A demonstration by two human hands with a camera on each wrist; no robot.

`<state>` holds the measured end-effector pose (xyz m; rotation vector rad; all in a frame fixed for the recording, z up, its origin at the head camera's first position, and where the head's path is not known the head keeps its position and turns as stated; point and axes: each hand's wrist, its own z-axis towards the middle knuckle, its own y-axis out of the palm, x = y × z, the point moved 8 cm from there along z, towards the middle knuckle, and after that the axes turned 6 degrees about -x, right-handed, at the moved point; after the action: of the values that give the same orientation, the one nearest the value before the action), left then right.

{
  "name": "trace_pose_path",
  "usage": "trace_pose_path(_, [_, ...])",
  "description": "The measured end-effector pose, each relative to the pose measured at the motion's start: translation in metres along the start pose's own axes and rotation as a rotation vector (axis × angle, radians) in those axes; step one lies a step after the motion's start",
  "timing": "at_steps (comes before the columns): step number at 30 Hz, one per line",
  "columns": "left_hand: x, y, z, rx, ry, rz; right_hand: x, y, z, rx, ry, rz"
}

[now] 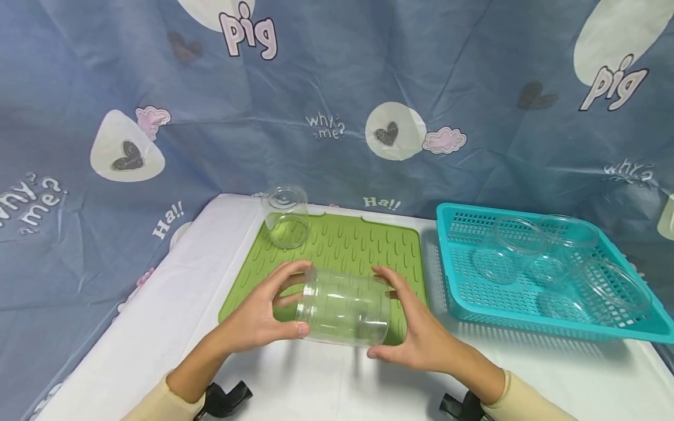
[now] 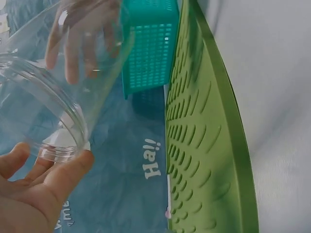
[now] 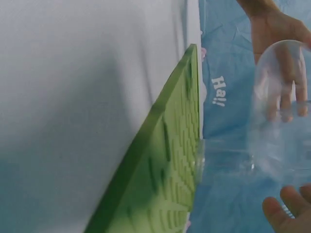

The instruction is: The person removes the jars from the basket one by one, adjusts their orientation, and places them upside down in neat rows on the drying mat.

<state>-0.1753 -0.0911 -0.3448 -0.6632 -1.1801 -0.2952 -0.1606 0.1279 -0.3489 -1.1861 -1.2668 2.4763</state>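
A clear plastic jar (image 1: 342, 307) lies on its side in the air just above the front edge of the green ridged mat (image 1: 347, 245). My left hand (image 1: 288, 301) grips its threaded mouth end, thumb below and fingers over the top. My right hand (image 1: 387, 313) holds the closed bottom end the same way. In the left wrist view the jar (image 2: 53, 87) fills the upper left, with my left hand (image 2: 34, 189) under its neck. The right wrist view shows the jar (image 3: 282, 121) with my right fingertips (image 3: 286, 208) below it.
A second clear jar (image 1: 286, 216) stands upside down at the mat's far left corner. A teal basket (image 1: 458, 292) to the right holds several clear jars (image 1: 526, 251). The white table (image 1: 174, 310) is backed by a blue printed cloth (image 1: 337, 88).
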Motion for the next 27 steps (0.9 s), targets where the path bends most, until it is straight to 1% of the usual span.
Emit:
trace_pose_path(2, [-0.001, 0.001, 0.002, -0.002, 0.009, -0.051, 0.003, 0.001, 0.000, 0.026, -0.026, 0.072])
trace_pose_path(4, [-0.001, 0.003, 0.003, -0.008, 0.019, -0.079, 0.004, 0.002, -0.001, 0.050, -0.051, 0.117])
trace_pose_path(5, [-0.001, 0.005, 0.003, -0.011, 0.029, -0.077, 0.004, 0.002, -0.002, 0.062, -0.066, 0.136])
trace_pose_path(7, [0.000, 0.006, 0.003, -0.006, 0.044, -0.039, 0.004, 0.002, -0.003, 0.072, -0.069, 0.169])
trace_pose_path(12, [-0.002, 0.006, 0.000, -0.003, 0.037, -0.011, 0.005, 0.003, -0.003, 0.060, -0.009, 0.169])
trace_pose_path(14, [-0.002, 0.006, -0.002, -0.003, 0.037, 0.000, 0.004, 0.003, -0.002, 0.058, 0.002, 0.158])
trace_pose_path(20, [0.000, 0.005, -0.005, -0.014, 0.035, 0.037, 0.001, 0.000, 0.000, 0.055, -0.006, 0.136])
trace_pose_path(22, [-0.001, 0.004, -0.006, -0.015, 0.035, 0.075, -0.001, 0.000, 0.001, 0.053, -0.022, 0.137])
trace_pose_path(24, [-0.001, 0.002, -0.008, -0.012, 0.031, 0.142, -0.002, -0.001, 0.002, 0.049, -0.029, 0.125])
trace_pose_path(25, [-0.001, 0.000, -0.009, -0.008, 0.030, 0.191, -0.003, -0.002, 0.002, 0.046, -0.030, 0.119])
trace_pose_path(27, [-0.004, -0.005, -0.014, 0.011, 0.005, 0.296, -0.003, -0.005, 0.002, 0.041, -0.014, 0.107])
